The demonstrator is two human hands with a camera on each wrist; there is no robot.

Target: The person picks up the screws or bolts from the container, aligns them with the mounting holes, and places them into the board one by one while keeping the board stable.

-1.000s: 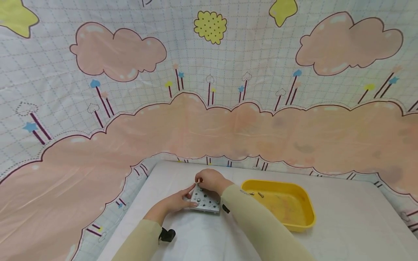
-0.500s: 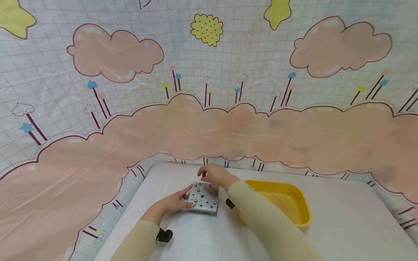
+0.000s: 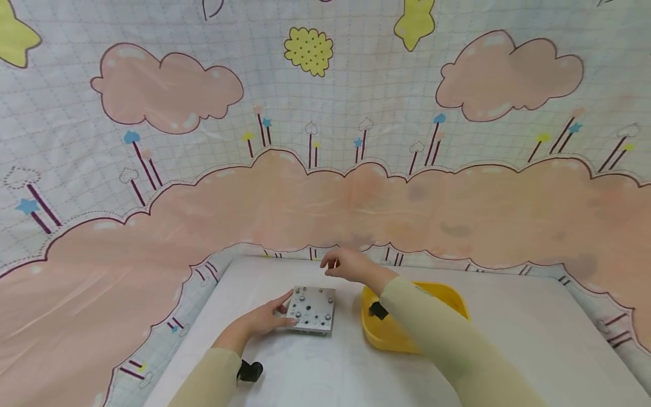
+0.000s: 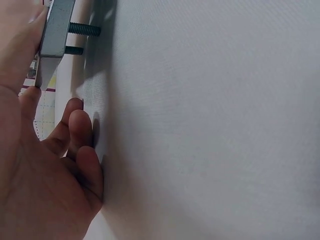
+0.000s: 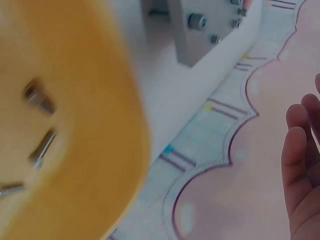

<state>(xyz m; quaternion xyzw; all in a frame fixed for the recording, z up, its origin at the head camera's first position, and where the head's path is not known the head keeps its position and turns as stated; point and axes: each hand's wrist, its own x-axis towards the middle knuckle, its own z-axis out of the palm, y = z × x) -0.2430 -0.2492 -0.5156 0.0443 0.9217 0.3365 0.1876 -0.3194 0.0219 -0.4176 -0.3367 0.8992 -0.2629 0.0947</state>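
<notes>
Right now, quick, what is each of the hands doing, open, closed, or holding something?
Left hand: grips the edge of the metal plate, thumb on it.
Right hand: raised beyond the plate, fingertips drawn together; whether it pinches anything cannot be told.

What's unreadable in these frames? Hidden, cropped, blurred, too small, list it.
- Right hand: whether it pinches a screw is too small to tell in the head view; the right wrist view crops the fingers at its edge.
- Yellow tray: the sleeve covers most of it in the head view.
- Screws in tray: motion-blurred in the right wrist view.
- Metal plate: mostly cut off in the left wrist view; left hand hides its edge.
</notes>
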